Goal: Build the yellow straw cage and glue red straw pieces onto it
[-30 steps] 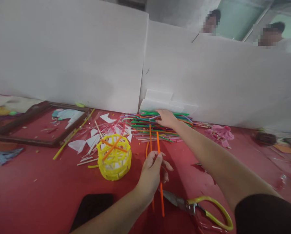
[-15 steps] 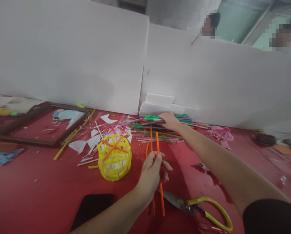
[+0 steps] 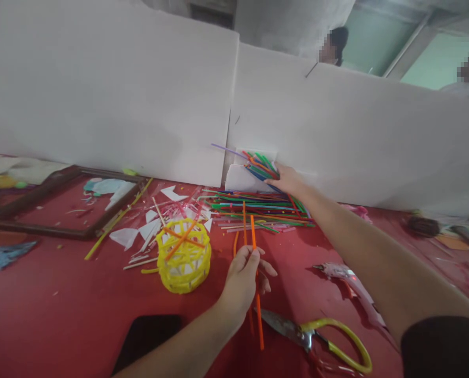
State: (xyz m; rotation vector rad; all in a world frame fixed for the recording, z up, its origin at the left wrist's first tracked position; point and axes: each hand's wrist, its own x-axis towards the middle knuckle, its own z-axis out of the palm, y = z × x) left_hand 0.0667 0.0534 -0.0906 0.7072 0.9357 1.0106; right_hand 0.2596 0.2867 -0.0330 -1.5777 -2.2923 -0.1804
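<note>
Between the thumb and finger of my left hand (image 3: 244, 278) is an orange stick (image 3: 259, 320); more orange sticks (image 3: 245, 226) stand just behind it. My right hand (image 3: 289, 180) grips a bundle of coloured sticks (image 3: 260, 165), raised in front of the white board, with a purple one poking out to the left. Under it on the table lies a pile of coloured sticks (image 3: 254, 207). Left of my left hand sits a yellow openwork basket (image 3: 185, 268), with crossed orange sticks (image 3: 184, 239) on top. Scissors with yellow handles (image 3: 309, 333) lie below my hands.
A pink glue gun (image 3: 348, 278) lies beside my right forearm. A black flat object (image 3: 148, 336) is at the near left, a brown frame (image 3: 45, 228) farther left. White scraps (image 3: 124, 237) lie behind the basket. White boards (image 3: 140, 100) stand at the back, with two people beyond.
My right hand has lifted a bundle of coloured sticks up off the pile. More of the glue gun shows beside my forearm. My left hand has hardly moved.
</note>
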